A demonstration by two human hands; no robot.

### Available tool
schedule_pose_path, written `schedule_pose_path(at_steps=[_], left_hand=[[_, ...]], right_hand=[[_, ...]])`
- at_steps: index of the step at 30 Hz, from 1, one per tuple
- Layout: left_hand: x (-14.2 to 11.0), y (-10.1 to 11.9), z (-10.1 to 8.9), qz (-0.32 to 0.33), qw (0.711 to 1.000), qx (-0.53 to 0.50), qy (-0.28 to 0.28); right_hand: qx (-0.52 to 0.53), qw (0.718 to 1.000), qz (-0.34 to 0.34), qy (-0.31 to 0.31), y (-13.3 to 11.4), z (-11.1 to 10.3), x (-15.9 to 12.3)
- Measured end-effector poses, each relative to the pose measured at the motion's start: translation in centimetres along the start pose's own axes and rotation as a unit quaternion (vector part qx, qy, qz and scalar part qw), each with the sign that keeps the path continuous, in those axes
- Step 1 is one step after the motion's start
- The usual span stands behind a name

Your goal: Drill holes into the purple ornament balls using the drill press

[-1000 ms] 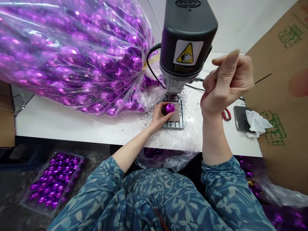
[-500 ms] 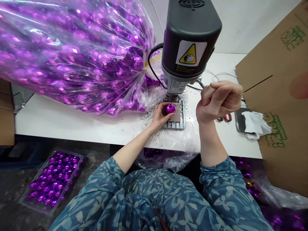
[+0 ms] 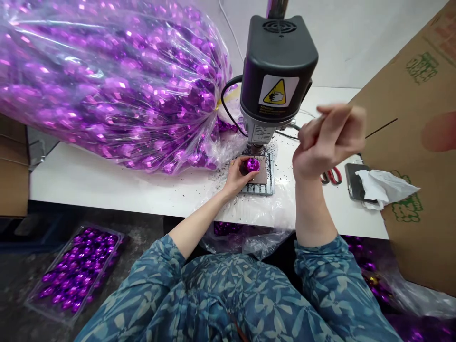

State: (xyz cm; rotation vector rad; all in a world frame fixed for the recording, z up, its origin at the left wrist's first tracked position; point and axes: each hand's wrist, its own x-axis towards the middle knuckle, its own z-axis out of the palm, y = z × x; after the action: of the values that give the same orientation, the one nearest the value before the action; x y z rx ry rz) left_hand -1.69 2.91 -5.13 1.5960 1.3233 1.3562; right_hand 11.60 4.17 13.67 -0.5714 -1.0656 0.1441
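My left hand (image 3: 238, 175) pinches a shiny purple ball (image 3: 253, 165) between thumb and fingers. The ball rests on a brown board over the slotted metal base (image 3: 270, 183) of a drill press (image 3: 278, 71), directly under its chuck (image 3: 256, 148). My right hand (image 3: 327, 142) is raised at the right of the machine, its fingers curled and partly smeared by motion. A short metal lever (image 3: 295, 126) runs from the drill press towards that hand, and the fingers hide its end. Dark chips lie scattered around the base.
A large clear bag (image 3: 117, 90) of purple balls fills the left of the table (image 3: 107, 183). Right of my hand are red-handled scissors (image 3: 335, 175), a phone (image 3: 354, 180), white tissue (image 3: 384, 187) and a cardboard box (image 3: 420, 142). A clear tray (image 3: 46, 311) of purple balls stands at lower left.
The whole view has shifted a little, showing more of the drill press top. My right hand has moved slightly and blurs now. My left hand stays on the ball.
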Motion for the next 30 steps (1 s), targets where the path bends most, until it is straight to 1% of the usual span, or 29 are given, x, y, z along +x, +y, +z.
schedule_pose_path(at_steps=[1, 2, 4, 5, 6, 7, 8, 9, 10, 11, 12, 13, 14, 15, 16, 17, 18, 19, 21, 22, 23, 25, 27, 28, 30], left_hand=[[0.0, 0.2, 0.0, -0.001, 1.0, 0.002, 0.004], [-0.2, 0.5, 0.0, 0.0, 1.0, 0.009, 0.012], [-1.2, 1.4, -0.6, 0.014, 0.999, 0.033, 0.031], [-2.2, 2.0, -1.2, 0.036, 0.998, 0.047, 0.035], [-3.4, 2.7, -1.9, 0.07, 0.995, 0.059, 0.025], [-4.8, 3.4, -2.8, 0.115, 0.991, 0.067, -0.006], [-6.4, 4.0, -3.9, 0.168, 0.981, 0.074, -0.056], [-8.1, 4.6, -4.9, 0.218, 0.964, 0.085, -0.124], [-9.7, 5.0, -6.0, 0.26, 0.941, 0.103, -0.192], [-11.1, 5.3, -6.9, 0.291, 0.916, 0.126, -0.248], [-12.2, 5.5, -7.8, 0.313, 0.893, 0.146, -0.289], [-12.8, 5.5, -8.5, 0.328, 0.878, 0.16, -0.309], [-12.9, 5.4, -9.0, 0.335, 0.874, 0.164, -0.312], [-12.4, 5.3, -9.3, 0.333, 0.878, 0.158, -0.306], [-11.3, 5.2, -9.5, 0.318, 0.89, 0.151, -0.288], [-9.5, 5.0, -9.5, 0.294, 0.907, 0.148, -0.263], [-7.2, 4.9, -9.4, 0.264, 0.924, 0.149, -0.234], [-4.5, 4.8, -9.2, 0.221, 0.94, 0.169, -0.196], [1.7, 4.7, -8.5, 0.171, 0.951, 0.218, -0.141], [4.8, 4.7, -7.9, 0.129, 0.941, 0.292, -0.112], [7.6, 4.6, -7.3, 0.089, 0.923, 0.362, -0.094], [12.2, 4.5, -6.0, 0.031, 0.88, 0.465, -0.088], [15.0, 4.0, -4.8, 0.015, 0.857, 0.507, -0.092], [15.8, 3.7, -4.3, 0.022, 0.854, 0.513, -0.088], [16.7, 2.7, -3.9, 0.053, 0.854, 0.513, -0.073]], right_hand=[[0.002, 1.0, 0.01, 0.006, -0.4, 0.8, 1.1], [0.003, 0.999, 0.034, 0.012, -0.7, 1.6, 2.1], [0.019, 0.998, 0.059, 0.0, -1.1, 2.6, 3.7], [0.028, 0.997, 0.067, -0.009, -1.2, 2.9, 4.2], [0.038, 0.997, 0.072, -0.019, -1.2, 3.0, 4.5], [0.047, 0.996, 0.075, -0.028, -1.2, 3.0, 4.7], [0.055, 0.995, 0.08, -0.036, -1.1, 2.9, 4.7], [0.063, 0.994, 0.083, -0.042, -1.1, 2.8, 4.6], [0.07, 0.993, 0.085, -0.046, -1.1, 2.6, 4.6], [0.077, 0.992, 0.085, -0.046, -1.0, 2.5, 4.5], [0.082, 0.992, 0.084, -0.044, -0.9, 2.5, 4.5], [0.087, 0.992, 0.083, -0.041, -0.9, 2.5, 4.4], [0.09, 0.992, 0.08, -0.034, -0.8, 2.5, 4.4], [0.094, 0.992, 0.078, -0.027, -0.7, 2.5, 4.5], [0.096, 0.992, 0.078, -0.024, -0.6, 2.5, 4.5], [0.096, 0.992, 0.078, -0.022, -0.5, 2.5, 4.5], [0.09, 0.992, 0.079, -0.026, -0.4, 2.5, 4.5], [0.079, 0.993, 0.079, -0.033, -0.4, 2.4, 4.6], [0.051, 0.994, 0.081, -0.052, -0.5, 2.1, 4.6], [0.042, 0.994, 0.081, -0.057, -0.6, 2.0, 4.6], [0.039, 0.994, 0.081, -0.06, -0.6, 1.8, 4.5], [0.046, 0.994, 0.081, -0.059, -0.7, 1.7, 4.5], [0.05, 0.993, 0.082, -0.062, -0.8, 1.5, 4.4], [0.049, 0.993, 0.081, -0.064, -0.8, 1.5, 4.4], [0.041, 0.994, 0.075, -0.072, -0.8, 1.5, 4.3]])
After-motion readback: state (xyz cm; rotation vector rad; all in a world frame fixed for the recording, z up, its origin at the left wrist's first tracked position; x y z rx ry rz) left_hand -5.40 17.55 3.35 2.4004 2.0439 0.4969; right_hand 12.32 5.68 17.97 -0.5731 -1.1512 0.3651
